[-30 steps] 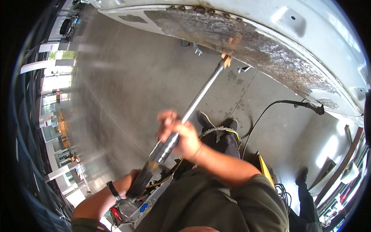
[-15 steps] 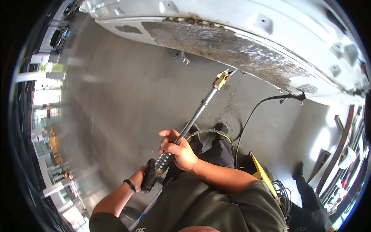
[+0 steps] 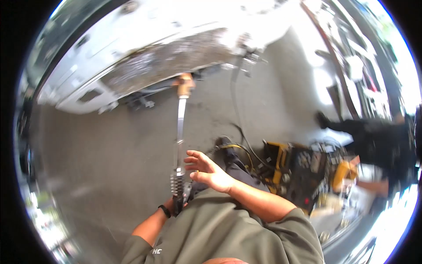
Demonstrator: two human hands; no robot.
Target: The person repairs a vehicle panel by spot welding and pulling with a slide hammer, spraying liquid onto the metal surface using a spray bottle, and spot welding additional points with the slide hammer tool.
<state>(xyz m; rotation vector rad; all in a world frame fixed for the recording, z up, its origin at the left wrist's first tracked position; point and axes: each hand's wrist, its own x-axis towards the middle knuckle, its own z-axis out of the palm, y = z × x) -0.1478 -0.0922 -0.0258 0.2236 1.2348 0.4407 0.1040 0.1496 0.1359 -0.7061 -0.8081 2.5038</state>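
Observation:
My left hand (image 3: 169, 203), a black band on its wrist, grips the black handle of a dent puller (image 3: 180, 123), a long metal-shafted tool with a coil spring above the handle. The hand is partly hidden behind the handle. At the far end, the tool's brass-coloured head (image 3: 185, 84) is at the lower edge of a white vehicle panel (image 3: 99, 46); blur hides whether they touch. A strip of bare, scuffed metal (image 3: 154, 61) runs along the panel. Just right of the shaft, my right hand (image 3: 210, 173) is open with fingers apart, holding nothing.
A yellow and black machine (image 3: 303, 169) with cables stands on the floor to my right. Another person in dark clothing (image 3: 378, 141) is beyond it, an arm near a yellow object (image 3: 345, 175). A cable (image 3: 235, 92) runs from the panel toward the machine. Long parts (image 3: 336, 61) stand at upper right.
My view has swung right, bringing the machine and the other person further in. My right hand has come off the tool's shaft and opened. The tool now points more straight ahead.

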